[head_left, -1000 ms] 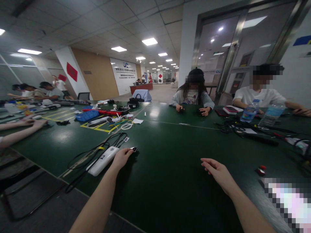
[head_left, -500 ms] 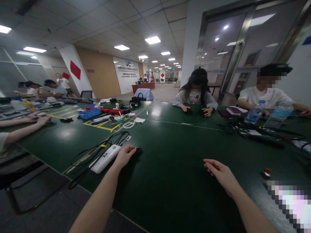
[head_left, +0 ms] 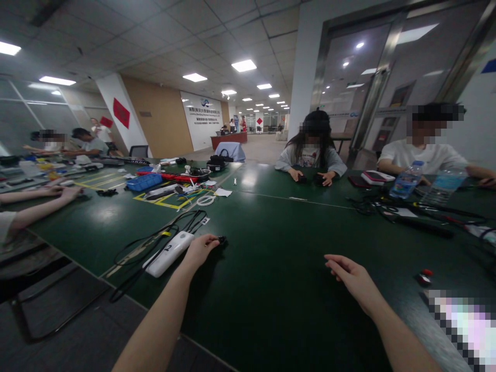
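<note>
My left hand point(head_left: 201, 249) is closed, its fingertips pinching a small black object point(head_left: 222, 241) just at the table surface. The object's kind is too small and dark to make out. Beside that hand, on its left, lies a white oblong device point(head_left: 168, 254) marked "2", with black cables point(head_left: 143, 240) running along and over it. On the right, my right hand point(head_left: 346, 271) hovers by the green table point(head_left: 271, 289) with loosely bent fingers. Nothing shows between its thumb and index finger. A small red and black item point(head_left: 425, 277) lies farther right of it.
A blue basket point(head_left: 144, 182), loose wires and a white cable coil point(head_left: 205, 200) lie to the far left. Two people sit opposite; water bottles point(head_left: 406, 180) and more black cables stand or lie before the right one. Another person's forearms point(head_left: 50, 199) reach in at the left edge.
My left hand and the small black object have shifted very slightly to the right. My right hand stays in the same place.
</note>
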`<state>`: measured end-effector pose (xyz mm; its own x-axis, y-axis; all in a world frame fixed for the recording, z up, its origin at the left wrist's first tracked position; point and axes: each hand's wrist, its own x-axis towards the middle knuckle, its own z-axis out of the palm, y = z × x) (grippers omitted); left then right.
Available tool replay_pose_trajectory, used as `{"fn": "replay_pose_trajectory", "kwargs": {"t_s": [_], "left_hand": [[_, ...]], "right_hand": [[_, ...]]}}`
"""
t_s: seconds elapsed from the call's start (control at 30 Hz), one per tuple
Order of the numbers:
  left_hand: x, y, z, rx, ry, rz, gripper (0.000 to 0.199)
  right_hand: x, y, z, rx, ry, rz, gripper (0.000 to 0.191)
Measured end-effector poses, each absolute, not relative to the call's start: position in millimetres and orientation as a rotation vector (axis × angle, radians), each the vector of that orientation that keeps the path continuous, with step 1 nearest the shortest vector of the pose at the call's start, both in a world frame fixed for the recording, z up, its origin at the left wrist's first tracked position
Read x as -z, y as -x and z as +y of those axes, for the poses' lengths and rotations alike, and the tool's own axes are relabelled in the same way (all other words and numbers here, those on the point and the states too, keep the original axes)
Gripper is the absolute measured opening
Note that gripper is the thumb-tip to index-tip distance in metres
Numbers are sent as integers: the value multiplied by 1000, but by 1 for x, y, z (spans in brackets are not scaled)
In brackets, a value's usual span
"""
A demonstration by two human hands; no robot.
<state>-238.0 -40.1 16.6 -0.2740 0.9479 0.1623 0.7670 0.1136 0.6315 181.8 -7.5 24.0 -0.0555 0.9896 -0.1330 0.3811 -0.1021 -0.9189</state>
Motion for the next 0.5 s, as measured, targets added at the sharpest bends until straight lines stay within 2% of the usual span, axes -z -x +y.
{"fn": "replay_pose_trajectory", "kwargs": {"t_s": [0.5], "left_hand": [[-14, 234, -39, -933, -1690, 2131, 32]], "right_hand": [[-13, -187, -2, -1182, 1492, -1493, 40]]}}
